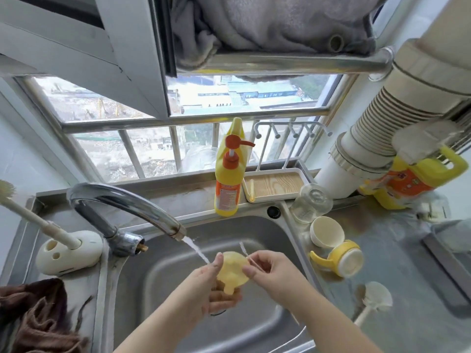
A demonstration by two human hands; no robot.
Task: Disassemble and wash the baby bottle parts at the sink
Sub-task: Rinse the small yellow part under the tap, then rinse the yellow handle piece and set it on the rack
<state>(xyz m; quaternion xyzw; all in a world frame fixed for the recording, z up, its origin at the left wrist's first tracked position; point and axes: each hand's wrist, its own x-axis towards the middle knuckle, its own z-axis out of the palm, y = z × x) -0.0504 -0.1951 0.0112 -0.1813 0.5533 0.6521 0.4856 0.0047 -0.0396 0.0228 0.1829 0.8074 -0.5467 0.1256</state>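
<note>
A stainless-steel sink [267, 230] fills the lower centre of the frame, set in a scuffed, wet metal counter [397, 263] beneath a barred window [142, 154] that looks out over rooftops far below. A curved chrome tap [122, 202] at centre left sends a thin stream of water down toward the basin. Over it, a person's left hand [216, 289] grips a soft, pale-yellow silicone nipple [233, 272], its round flange tilted up and its tip pointing down. The right hand [265, 263] pinches a slim, clear straw brush [246, 253] just beside the nipple's rim. At right centre on the counter stand an upturned clear glass bottle [312, 203], a cream cap [326, 231] and a yellow handled collar [341, 258] lying on its side. A yellow pump bottle [228, 184] with an orange head stands on the sill. A crumpled brown cloth [38, 317] lies at lower left, and ribbed white pipes [397, 118] cross the upper right.
</note>
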